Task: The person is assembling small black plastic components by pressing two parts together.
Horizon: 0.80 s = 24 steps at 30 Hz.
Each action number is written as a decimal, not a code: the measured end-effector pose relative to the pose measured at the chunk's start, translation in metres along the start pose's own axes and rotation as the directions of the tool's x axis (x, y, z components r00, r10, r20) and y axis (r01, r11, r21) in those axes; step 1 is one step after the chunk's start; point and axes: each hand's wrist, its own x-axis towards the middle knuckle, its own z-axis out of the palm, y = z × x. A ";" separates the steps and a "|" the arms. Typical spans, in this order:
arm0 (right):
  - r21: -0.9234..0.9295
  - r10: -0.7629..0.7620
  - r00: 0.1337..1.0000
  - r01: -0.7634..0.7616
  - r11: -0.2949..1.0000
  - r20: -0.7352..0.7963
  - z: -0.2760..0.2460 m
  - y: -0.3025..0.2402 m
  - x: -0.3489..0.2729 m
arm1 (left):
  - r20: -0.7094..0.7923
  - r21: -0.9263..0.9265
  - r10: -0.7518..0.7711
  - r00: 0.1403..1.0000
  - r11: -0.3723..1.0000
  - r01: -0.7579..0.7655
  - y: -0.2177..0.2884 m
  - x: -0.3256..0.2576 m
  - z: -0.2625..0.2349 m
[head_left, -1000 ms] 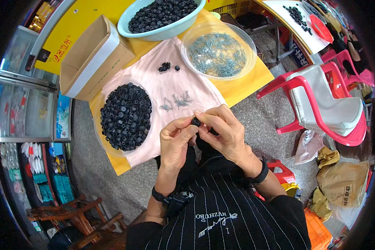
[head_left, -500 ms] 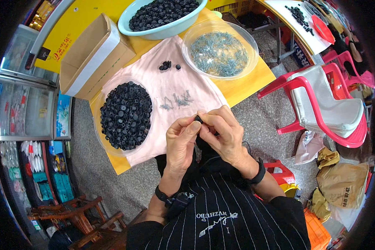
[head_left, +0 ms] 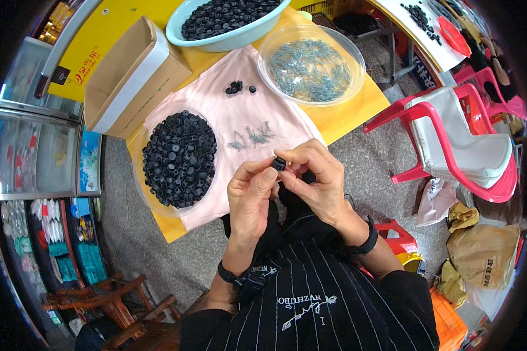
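Between the fingertips of my left hand (head_left: pixel 253 190) and my right hand (head_left: pixel 315 178) is a small black round plastic piece (head_left: pixel 279 164). Both hands pinch it, close to the near edge of the table. Beyond them, a loose group of thin grey metal pins or screws (head_left: pixel 260 134) lies on a pink cloth (head_left: pixel 205 88). A few black pieces (head_left: pixel 234 88) sit farther back on the cloth. To the left, a clear round tub (head_left: pixel 137 169) is heaped with similar black pieces (head_left: pixel 178 158).
A second clear tub (head_left: pixel 357 76) at the back right holds many grey pins. Behind stands a pale blue basin (head_left: pixel 228 42) of black pieces, with an open cardboard box (head_left: pixel 152 88) to its left. A pink chair with a white cover (head_left: pixel 451 134) is on the right.
My fingers have shifted around the black piece, leaving more of it exposed. My hands have moved slightly apart. The things on the table stay as they were.
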 end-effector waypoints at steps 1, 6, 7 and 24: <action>-0.007 -0.014 1.000 0.014 1.000 0.028 0.001 0.000 0.001 | -0.002 0.000 0.003 1.000 1.000 -0.003 0.002 0.000 0.000; -0.016 -0.042 0.998 0.043 0.999 0.050 0.006 -0.001 0.007 | 0.037 0.176 0.165 0.986 0.970 -0.169 0.016 0.005 0.006; -0.029 -0.084 0.995 0.086 0.996 0.058 0.007 0.000 0.009 | 0.035 0.174 0.168 0.985 0.970 -0.172 0.019 0.005 0.007; -0.252 -0.240 0.939 0.300 0.920 0.245 0.015 -0.006 0.026 | -0.004 0.024 0.034 0.999 0.999 -0.034 0.025 0.006 -0.010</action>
